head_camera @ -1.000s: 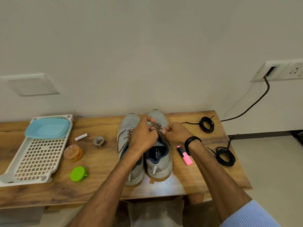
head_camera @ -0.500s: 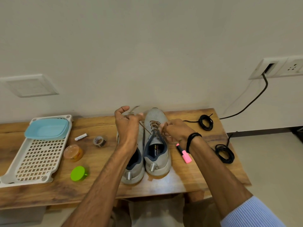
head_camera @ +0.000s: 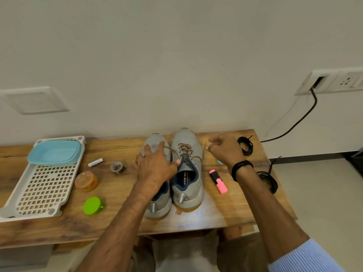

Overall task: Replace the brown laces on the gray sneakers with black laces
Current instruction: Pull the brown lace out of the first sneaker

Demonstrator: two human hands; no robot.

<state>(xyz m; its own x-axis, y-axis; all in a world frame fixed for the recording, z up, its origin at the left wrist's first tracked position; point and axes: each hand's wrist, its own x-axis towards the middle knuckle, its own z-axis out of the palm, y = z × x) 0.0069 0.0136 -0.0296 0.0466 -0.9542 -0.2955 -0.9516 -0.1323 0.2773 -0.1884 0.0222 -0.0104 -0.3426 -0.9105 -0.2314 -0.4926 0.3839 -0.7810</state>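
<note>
Found both gray sneakers side by side on the counter [head_camera: 225,209], toes toward the wall, left sneaker [head_camera: 159,203] and right sneaker [head_camera: 187,138] touching along their inner sides. Noted the left hand [head_camera: 155,167] laid flat and spread across the left sneaker's upper, fingers straight, gripping nothing, thumb reaching toward the right sneaker's tongue. Noted the right hand [head_camera: 225,151] raised just beside the right sneaker, fingers curled, pinching a loose end of the brown lace [head_camera: 184,149]. Recorded that lace as untied yet threaded through the right sneaker's eyelets, crossings intact. Could not assess the left sneaker's lacing, hidden beneath the hand. Located the black laces in two coils on the counter's right side, apart from the sneakers: far coil [head_camera: 245,146] near the wall, near coil [head_camera: 268,181] by the counter's edge, partly behind the right forearm. Logged a pink highlighter [head_camera: 218,181] between right sneaker and near coil. Logged to the left a white tray [head_camera: 45,185] carrying a blue container [head_camera: 54,152], plus a battery [head_camera: 95,162], tape roll [head_camera: 117,167], orange jar [head_camera: 86,181] and green lid [head_camera: 92,205]. Assessed progress as early, with one knot undone and unthreading barely begun. Judged outstanding: drawing out both brown laces, then threading and tying black laces on both sneakers.
</note>
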